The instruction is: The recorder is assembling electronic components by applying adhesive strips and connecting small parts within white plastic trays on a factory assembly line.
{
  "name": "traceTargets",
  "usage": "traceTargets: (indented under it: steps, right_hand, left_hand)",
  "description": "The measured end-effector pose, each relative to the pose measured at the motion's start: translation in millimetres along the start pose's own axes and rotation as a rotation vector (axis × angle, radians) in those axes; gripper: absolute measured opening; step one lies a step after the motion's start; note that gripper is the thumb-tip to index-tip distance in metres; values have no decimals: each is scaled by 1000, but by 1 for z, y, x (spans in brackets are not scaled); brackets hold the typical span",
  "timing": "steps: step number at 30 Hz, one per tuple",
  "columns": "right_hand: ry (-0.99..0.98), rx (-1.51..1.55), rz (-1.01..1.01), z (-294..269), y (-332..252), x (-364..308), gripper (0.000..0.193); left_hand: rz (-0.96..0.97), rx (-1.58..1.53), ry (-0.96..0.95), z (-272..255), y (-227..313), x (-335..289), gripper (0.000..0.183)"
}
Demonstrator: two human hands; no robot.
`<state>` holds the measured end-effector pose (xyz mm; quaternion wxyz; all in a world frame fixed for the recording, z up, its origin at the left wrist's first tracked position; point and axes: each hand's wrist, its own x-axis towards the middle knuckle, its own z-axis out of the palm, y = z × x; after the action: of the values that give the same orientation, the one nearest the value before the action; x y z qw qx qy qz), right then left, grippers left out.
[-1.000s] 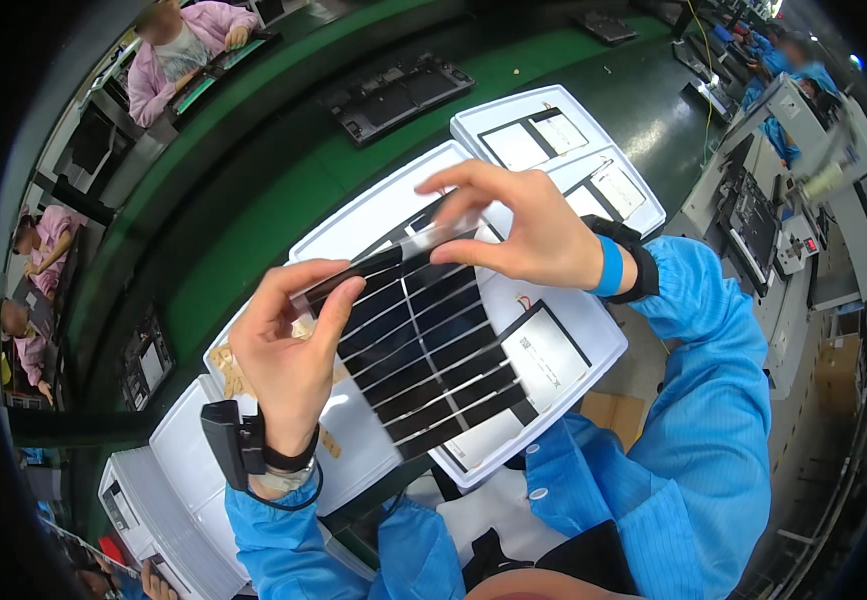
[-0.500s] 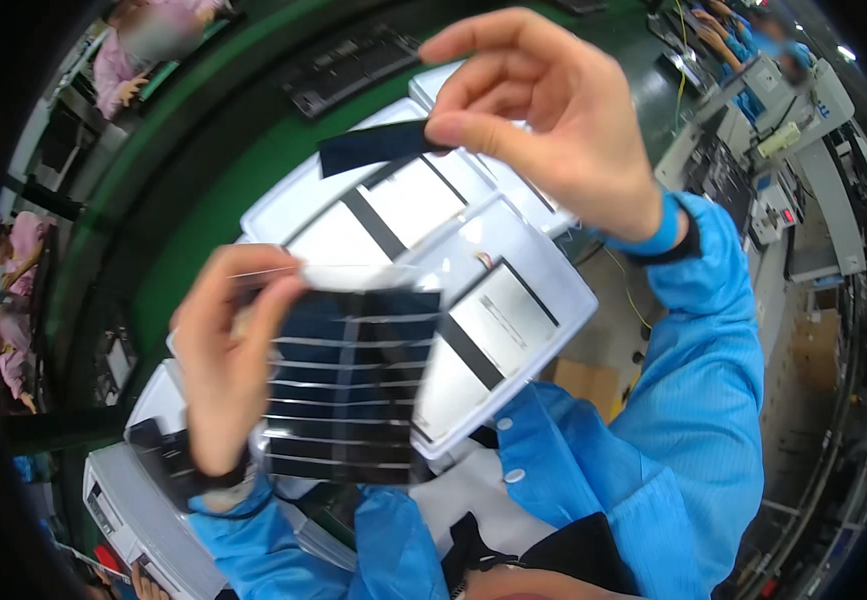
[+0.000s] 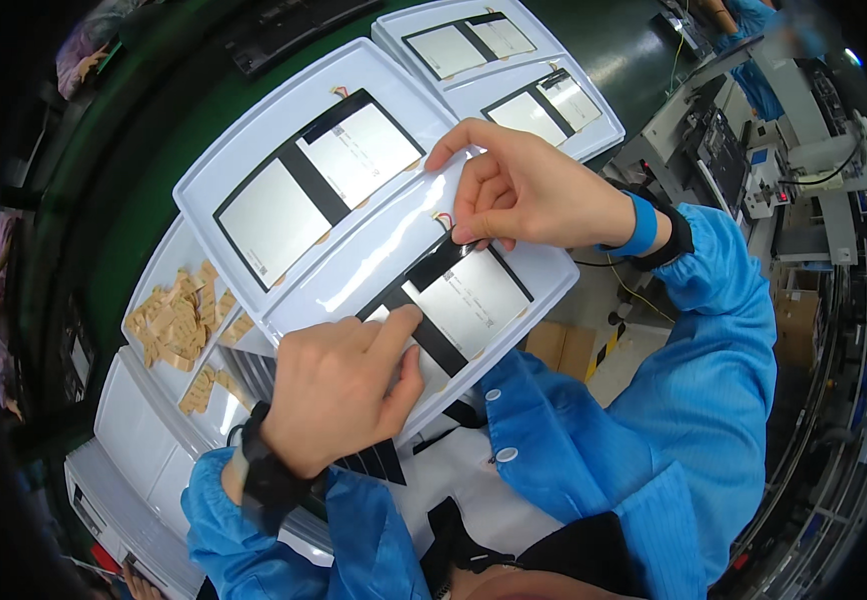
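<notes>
A flat battery pack (image 3: 469, 300) with two silver panels and a black frame lies in the nearest white tray (image 3: 554, 268). A black adhesive strip (image 3: 434, 265) runs along the pack's upper edge. My right hand (image 3: 529, 190) pinches the strip's far end beside the coloured wires (image 3: 442, 220). My left hand (image 3: 349, 375) rests on the pack near the strip's other end, index finger down, thumb apart, holding nothing that I see. Below my left wrist, part of a black striped sheet (image 3: 379, 462) shows; the rest is hidden.
Beyond lies another white tray (image 3: 204, 195) with a similar battery pack (image 3: 279, 220). A further tray (image 3: 609, 130) at the back holds two packs. Tan paper pieces (image 3: 179, 315) fill a tray at the left. Test machines (image 3: 744, 160) stand at the right.
Both hands have come down onto the near pack. The black strip, held in the air before, now lies along the pack's edge. My left hand has let go of the striped sheet.
</notes>
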<state>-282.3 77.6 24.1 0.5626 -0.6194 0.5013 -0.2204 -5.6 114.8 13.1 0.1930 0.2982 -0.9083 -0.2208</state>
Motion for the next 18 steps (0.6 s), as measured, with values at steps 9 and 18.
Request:
traceTargets:
  steps: [9, 18]
  right_hand:
    - [17, -62, -18, 0, 3, 2, 49]
    - [85, -192, -61, 5, 0, 2, 46]
  left_hand:
    - [21, 95, 59, 12, -2, 1, 48]
    - [54, 214, 21, 19, -2, 1, 60]
